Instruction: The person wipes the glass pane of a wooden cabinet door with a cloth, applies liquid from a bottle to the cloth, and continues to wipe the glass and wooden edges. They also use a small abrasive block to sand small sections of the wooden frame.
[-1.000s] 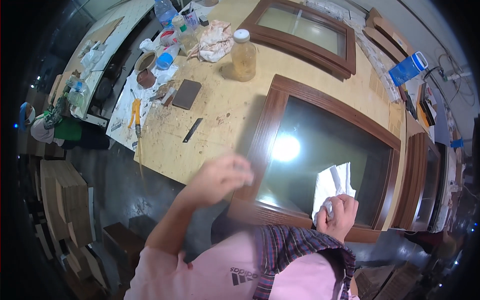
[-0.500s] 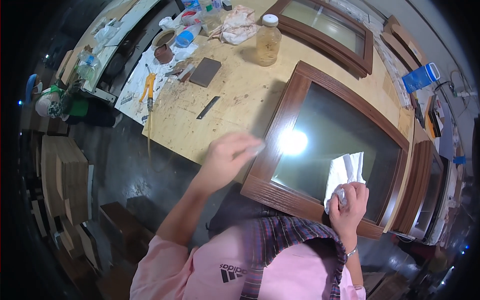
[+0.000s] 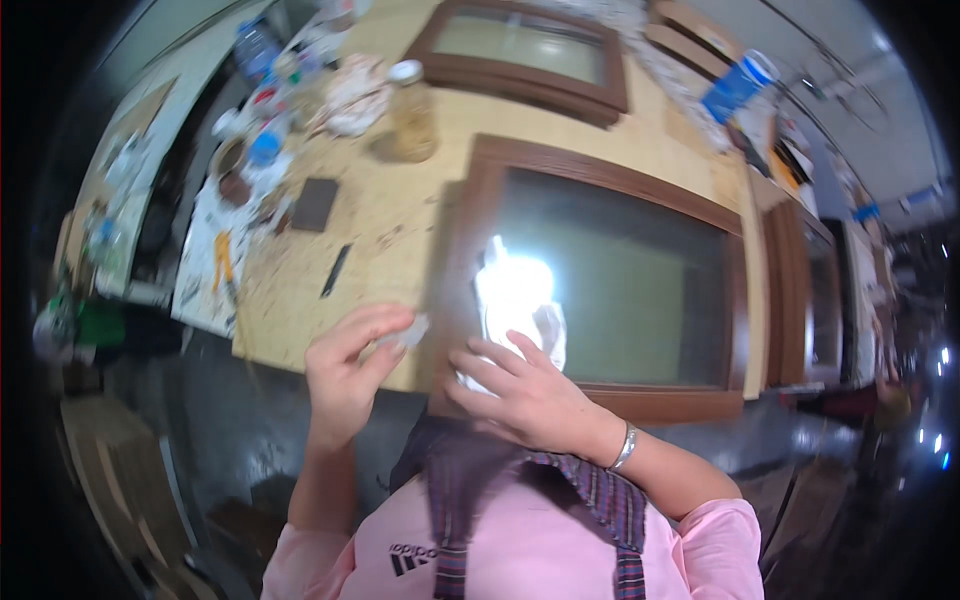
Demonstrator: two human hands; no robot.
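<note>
A small, pale translucent piece [image 3: 405, 332] is pinched between the thumb and fingers of my left hand [image 3: 345, 365], above the workbench's front edge; I cannot make out its kind. My right hand [image 3: 525, 390] bends over a folded white paper or cloth [image 3: 525, 300] and holds it against the near left part of a brown wooden framed glass panel [image 3: 630, 270]. Bright glare on the glass washes out part of the white sheet. The panel lies flat on the plywood workbench [image 3: 390, 270].
A second framed panel [image 3: 520, 50] lies at the back. Left of it stand a jar of yellowish liquid [image 3: 410, 115], a crumpled rag [image 3: 358, 95] and bottles. A dark square block [image 3: 315, 205], a black strip [image 3: 337, 270] and a yellow-orange air gun [image 3: 224, 262] lie nearer. Someone in green is far left.
My right hand has carried the white sheet from the panel's right side to its left. My left hand has moved left and lower, still pinching the small piece. The view has turned.
</note>
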